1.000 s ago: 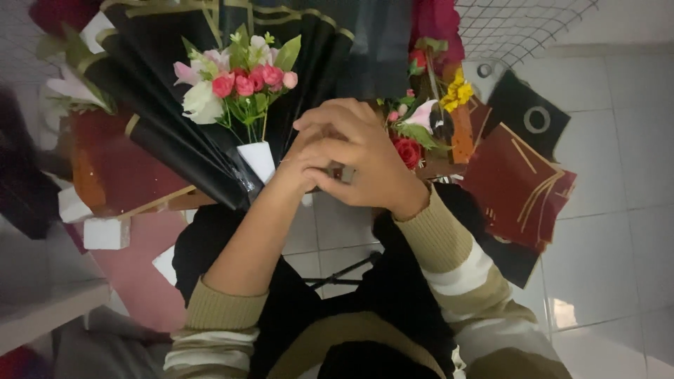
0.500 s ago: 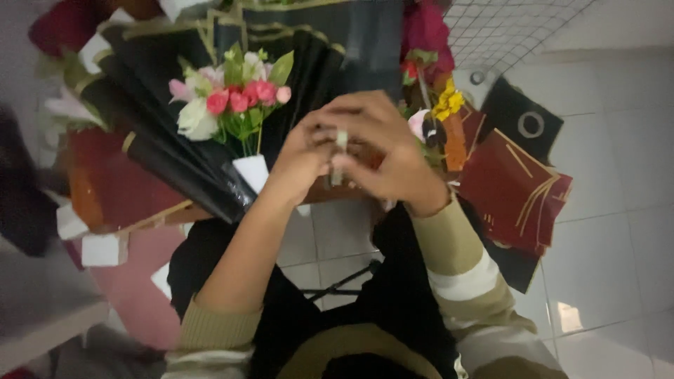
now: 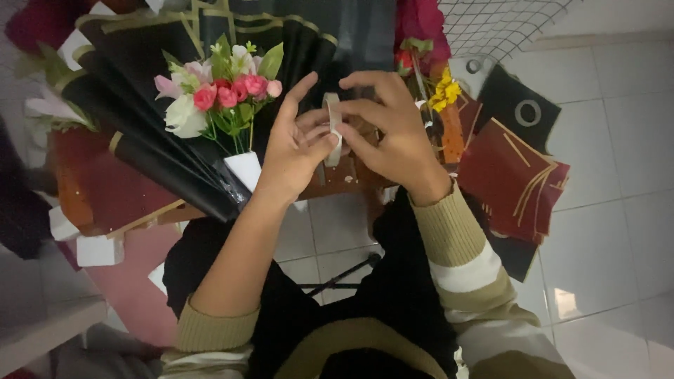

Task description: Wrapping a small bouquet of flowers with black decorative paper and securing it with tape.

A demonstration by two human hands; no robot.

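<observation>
Head view: a tape roll (image 3: 333,130) is gripped between left hand (image 3: 293,151) and right hand (image 3: 390,133), beside a black-wrapped flower bouquet (image 3: 217,95).

A small brown wooden desk (image 3: 337,184) is carrying a pleated black-and-gold paper fan (image 3: 161,140) holding a bunch of pink and white flowers (image 3: 217,95). Around it, the white tiled floor (image 3: 618,175) is bearing dark red wrapping sheets (image 3: 516,179), a black sheet (image 3: 516,98) and white foam blocks (image 3: 98,249).
</observation>
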